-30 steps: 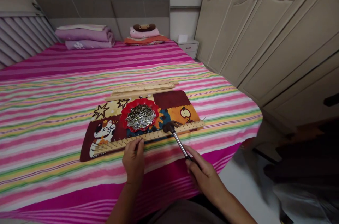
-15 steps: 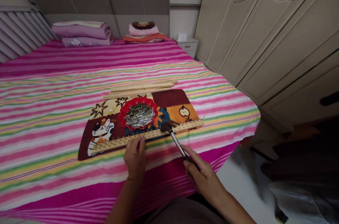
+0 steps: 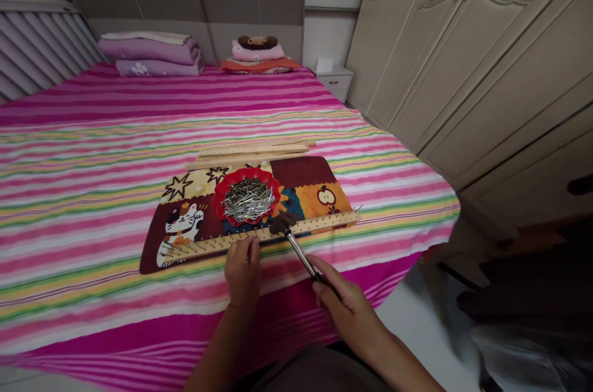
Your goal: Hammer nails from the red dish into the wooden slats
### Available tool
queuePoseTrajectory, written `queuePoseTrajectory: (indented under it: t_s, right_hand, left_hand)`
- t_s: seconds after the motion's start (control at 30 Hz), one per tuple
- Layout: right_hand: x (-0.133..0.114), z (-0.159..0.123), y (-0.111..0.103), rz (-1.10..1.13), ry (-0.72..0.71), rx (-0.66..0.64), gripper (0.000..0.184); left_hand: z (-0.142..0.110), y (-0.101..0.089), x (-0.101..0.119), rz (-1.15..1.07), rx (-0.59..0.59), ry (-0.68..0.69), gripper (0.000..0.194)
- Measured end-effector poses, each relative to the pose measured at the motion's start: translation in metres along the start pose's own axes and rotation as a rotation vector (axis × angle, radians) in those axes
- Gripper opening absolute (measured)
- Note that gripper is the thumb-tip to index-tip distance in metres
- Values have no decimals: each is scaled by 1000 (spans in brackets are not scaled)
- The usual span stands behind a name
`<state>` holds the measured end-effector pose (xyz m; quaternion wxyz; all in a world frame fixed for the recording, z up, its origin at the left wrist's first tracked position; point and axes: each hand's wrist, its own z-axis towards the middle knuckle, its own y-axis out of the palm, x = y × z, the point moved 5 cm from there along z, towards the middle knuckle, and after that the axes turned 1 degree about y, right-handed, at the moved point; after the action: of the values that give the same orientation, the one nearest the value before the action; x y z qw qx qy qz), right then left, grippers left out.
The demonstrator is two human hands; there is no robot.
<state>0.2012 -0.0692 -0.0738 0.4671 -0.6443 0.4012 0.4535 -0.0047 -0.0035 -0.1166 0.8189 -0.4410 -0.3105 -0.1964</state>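
Observation:
A long wooden strip (image 3: 324, 223) studded with a row of nails lies across a patchwork cat-print cloth (image 3: 185, 219) on the bed. My left hand (image 3: 243, 271) rests at the strip's near edge, fingers curled and pinched at a nail. My right hand (image 3: 340, 302) is closed on the handle of a small hammer (image 3: 291, 237). The hammer's dark head sits over the strip, just right of my left fingertips. A red scalloped dish (image 3: 225, 194) heaped with loose nails stands just behind the strip.
More wooden strips (image 3: 252, 153) lie stacked behind the cloth. The striped pink bedspread (image 3: 92, 151) covers the bed, with its edge close to me. Folded bedding (image 3: 151, 54) and pillows sit at the headboard. A cream wardrobe (image 3: 463, 52) stands on the right.
The hammer head has shifted left along the strip, closer to my left fingertips. My left hand stays at the strip. The view has drifted slightly.

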Motion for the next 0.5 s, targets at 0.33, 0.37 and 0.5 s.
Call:
queuePoseTrajectory:
  t_s: [0.33, 0.37, 0.5]
  right_hand:
    - [-7, 13, 17, -105, -72, -81, 45]
    - [-7, 13, 18, -122, -73, -90, 45]
    - [-16, 12, 18, -156, -100, -92, 46]
  left_hand:
    - [-4, 3, -3, -6, -5, -1, 22]
    - [-4, 4, -4, 0, -9, -2, 22]
    - [-5, 3, -3, -16, 14, 9, 21]
